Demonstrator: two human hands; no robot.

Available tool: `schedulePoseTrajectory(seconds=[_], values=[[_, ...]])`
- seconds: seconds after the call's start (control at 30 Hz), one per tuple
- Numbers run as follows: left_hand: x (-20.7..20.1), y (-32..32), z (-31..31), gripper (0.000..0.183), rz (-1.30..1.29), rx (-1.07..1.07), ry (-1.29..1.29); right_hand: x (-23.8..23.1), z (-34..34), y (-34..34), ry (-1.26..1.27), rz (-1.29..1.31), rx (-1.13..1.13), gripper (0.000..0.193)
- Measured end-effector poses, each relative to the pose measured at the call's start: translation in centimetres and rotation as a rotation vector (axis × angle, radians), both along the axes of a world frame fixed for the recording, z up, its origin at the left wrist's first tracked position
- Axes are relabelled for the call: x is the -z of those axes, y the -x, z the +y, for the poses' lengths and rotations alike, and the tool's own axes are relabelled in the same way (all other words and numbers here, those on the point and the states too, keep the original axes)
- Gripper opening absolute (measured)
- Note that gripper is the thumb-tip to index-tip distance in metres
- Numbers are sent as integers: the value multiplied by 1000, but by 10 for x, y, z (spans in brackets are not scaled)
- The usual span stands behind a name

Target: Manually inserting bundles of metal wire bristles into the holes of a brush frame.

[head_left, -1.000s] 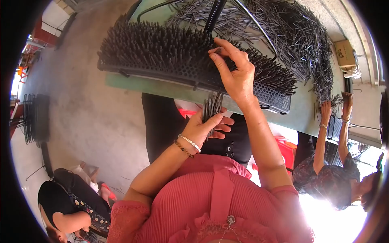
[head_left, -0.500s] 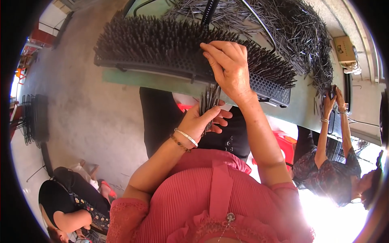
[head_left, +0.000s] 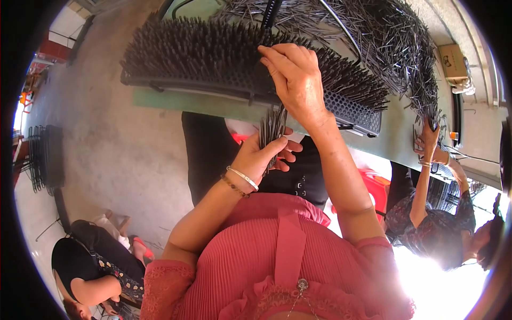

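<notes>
My left hand [head_left: 255, 156] is closed around a bundle of thin dark rods [head_left: 272, 130], their upper ends standing out above the thumb. Over the front edge of a long black perforated rack [head_left: 349, 116] is my right hand [head_left: 298, 80]. Its thumb and fingers are pinched together among the upright dark rods [head_left: 192, 50] that fill the rack densely. Whatever lies between those fingertips is too small and dark to make out. Bare holes show along the rack's front right part.
The rack stands on a green table [head_left: 170, 102]. Behind it lies a big loose heap of similar rods [head_left: 394, 45], crossed by a black metal bar [head_left: 272, 15]. A co-worker's hands [head_left: 429, 141] reach the heap's right end. A red plastic seat [head_left: 380, 186] is below the table.
My right hand has shifted slightly left and up along the rack, still pinched. The left hand keeps its bundle. At the right, the co-worker's hands have moved apart.
</notes>
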State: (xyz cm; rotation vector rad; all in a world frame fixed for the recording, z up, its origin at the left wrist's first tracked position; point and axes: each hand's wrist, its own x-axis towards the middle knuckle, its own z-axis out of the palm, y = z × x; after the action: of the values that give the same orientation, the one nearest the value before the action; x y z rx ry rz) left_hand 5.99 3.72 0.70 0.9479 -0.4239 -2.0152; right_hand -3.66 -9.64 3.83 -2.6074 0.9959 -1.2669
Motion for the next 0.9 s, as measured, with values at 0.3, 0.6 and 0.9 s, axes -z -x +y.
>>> schedulePoseTrajectory(seconds=[0.3,0.6,0.9], values=[[-1,-6,0,31,25,11,-9,-4,-5,-5,27,144,-45,22],[-12,-9,-6,32,55,-30,74,-32,38,37,-704,-251,62,19],[-11,5,-9,34,9,20,129,-15,49,56,-1322,-566,-59,18]])
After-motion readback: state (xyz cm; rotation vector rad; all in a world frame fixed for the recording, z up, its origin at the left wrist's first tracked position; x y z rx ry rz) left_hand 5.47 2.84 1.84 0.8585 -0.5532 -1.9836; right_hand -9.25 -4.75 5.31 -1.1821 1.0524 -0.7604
